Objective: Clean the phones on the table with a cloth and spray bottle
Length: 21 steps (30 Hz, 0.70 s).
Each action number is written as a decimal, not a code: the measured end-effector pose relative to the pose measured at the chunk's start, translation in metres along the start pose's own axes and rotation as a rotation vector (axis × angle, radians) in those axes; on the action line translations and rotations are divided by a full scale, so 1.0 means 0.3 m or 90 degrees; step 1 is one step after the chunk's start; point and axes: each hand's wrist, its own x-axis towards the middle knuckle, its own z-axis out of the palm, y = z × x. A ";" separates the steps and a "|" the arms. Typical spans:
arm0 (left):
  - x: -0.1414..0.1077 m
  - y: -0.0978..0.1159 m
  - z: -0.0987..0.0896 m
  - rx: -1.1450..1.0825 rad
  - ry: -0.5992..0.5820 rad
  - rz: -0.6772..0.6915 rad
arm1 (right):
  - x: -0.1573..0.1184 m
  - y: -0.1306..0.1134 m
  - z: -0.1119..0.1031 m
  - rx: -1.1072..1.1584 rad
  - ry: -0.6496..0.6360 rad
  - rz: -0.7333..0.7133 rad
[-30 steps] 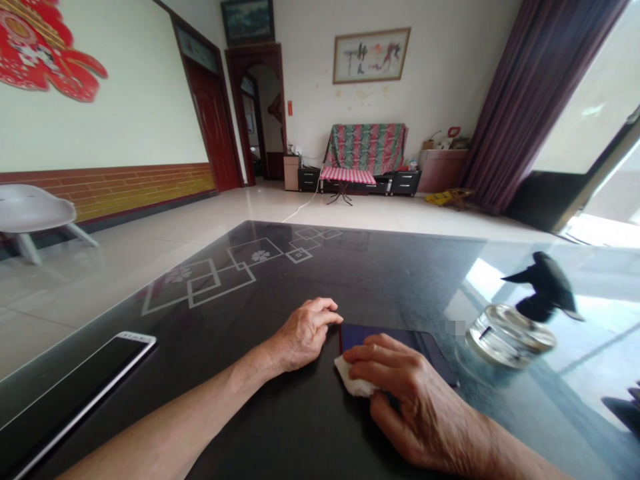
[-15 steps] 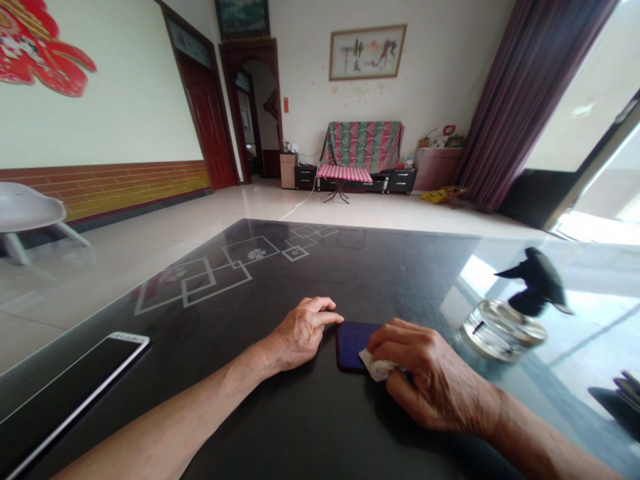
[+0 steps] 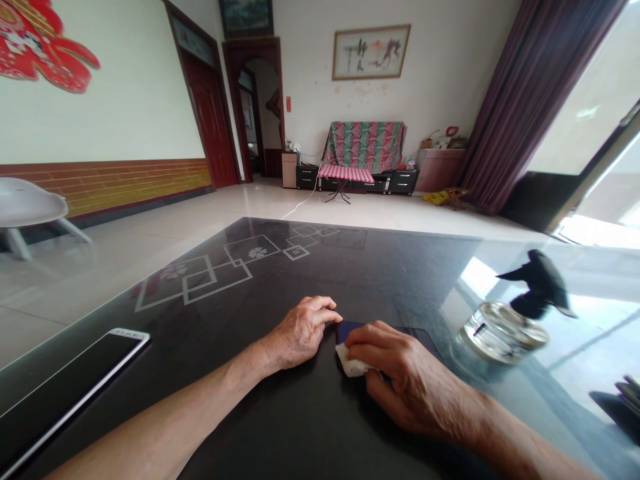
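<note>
A dark phone (image 3: 425, 335) lies flat on the black glossy table (image 3: 280, 427), mostly covered by my right hand (image 3: 400, 367). Bunched in the fingers of that hand is a white cloth (image 3: 352, 362), pressed on the left end of the phone. My left hand (image 3: 306, 332) rests on the table with bent fingers, its index fingertip touching the phone's upper left corner. Whether those fingers pinch the phone's edge is too small to tell. To the right stands a clear spray bottle (image 3: 504, 331) with a black nozzle.
At the left lies a white-edged phone (image 3: 75, 393). Some dark objects (image 3: 629, 393) sit at the right edge. Beyond the table are a white chair (image 3: 33, 207), a low black cabinet (image 3: 403, 181) and a small stand with a striped cover (image 3: 346, 174).
My right hand has slid left across the phone with the white cloth, uncovering part of the phone's right end. The left hand has stayed in place.
</note>
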 end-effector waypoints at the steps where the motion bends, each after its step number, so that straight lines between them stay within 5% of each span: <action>1: 0.000 0.000 0.000 0.002 -0.001 0.001 | 0.007 -0.001 0.010 0.001 0.004 -0.006; 10: 0.001 0.002 0.000 0.012 -0.003 0.003 | 0.003 0.015 0.009 0.036 0.006 -0.039; 21: 0.006 0.020 -0.010 -0.021 -0.023 -0.015 | -0.188 0.053 -0.109 -0.015 -0.067 0.028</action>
